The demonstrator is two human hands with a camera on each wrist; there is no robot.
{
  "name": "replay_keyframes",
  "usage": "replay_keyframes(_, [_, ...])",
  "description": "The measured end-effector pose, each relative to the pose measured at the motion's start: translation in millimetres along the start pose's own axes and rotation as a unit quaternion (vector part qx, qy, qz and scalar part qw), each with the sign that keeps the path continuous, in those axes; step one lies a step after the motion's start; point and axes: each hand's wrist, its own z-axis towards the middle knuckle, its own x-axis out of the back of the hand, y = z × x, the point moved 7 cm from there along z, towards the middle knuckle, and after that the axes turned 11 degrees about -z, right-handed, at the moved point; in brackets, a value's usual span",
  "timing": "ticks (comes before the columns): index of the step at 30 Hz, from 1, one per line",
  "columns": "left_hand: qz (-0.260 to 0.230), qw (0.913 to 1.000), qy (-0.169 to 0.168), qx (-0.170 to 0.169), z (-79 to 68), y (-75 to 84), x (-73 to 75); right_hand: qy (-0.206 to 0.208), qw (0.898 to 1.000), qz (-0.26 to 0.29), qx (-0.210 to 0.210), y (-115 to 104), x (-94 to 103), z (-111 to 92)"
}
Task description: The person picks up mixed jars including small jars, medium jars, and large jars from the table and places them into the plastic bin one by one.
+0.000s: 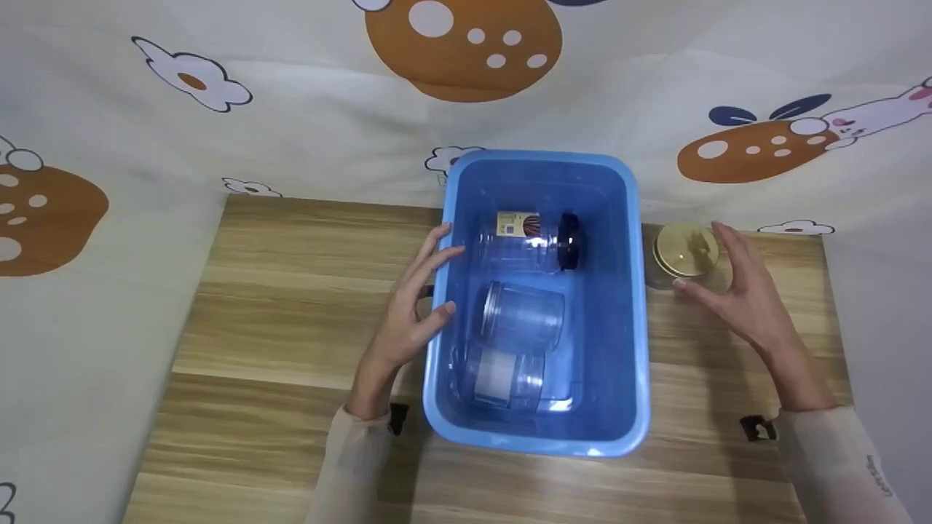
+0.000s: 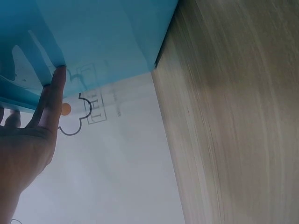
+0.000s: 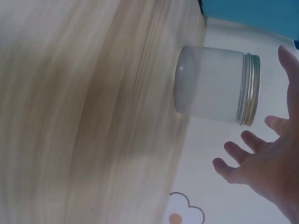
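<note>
A blue plastic bin [image 1: 632,306] stands in the middle of the table. My left hand [image 1: 408,313] is at the bin's left rim; in the left wrist view its straight fingers [image 2: 57,91] touch the outer wall. To the right of the bin, a clear jar with a gold lid [image 1: 686,249] stands upright, its see-through body [image 3: 215,84] plain in the right wrist view. Around this jar my right hand [image 1: 750,302] spreads thumb and fingers, apart from it in the right wrist view. Inside the bin lie a dark-lidded jar [image 1: 517,251], a silver-lidded jar [image 1: 526,316] and a labelled clear container [image 1: 502,378].
The wood-patterned table [image 1: 291,306] extends on both sides of the bin. Behind it hangs a white sheet [image 1: 306,124] printed with orange fruit and flowers, close to the bin's far end and the gold-lidded jar.
</note>
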Motion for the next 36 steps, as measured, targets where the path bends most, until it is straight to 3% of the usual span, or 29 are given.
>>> replay_keyframes(18, [0.030,0.9995,0.002,-0.007,-0.3,1.7,0.6,0.006,0.999,0.020,-0.028,10.6,-9.3,3.9])
replay_keyframes(36, [0.003,1.0000,-0.006,-0.001,-0.7,1.0,1.1,-0.003,0.996,0.072,-0.054,19.7,-23.2,4.0])
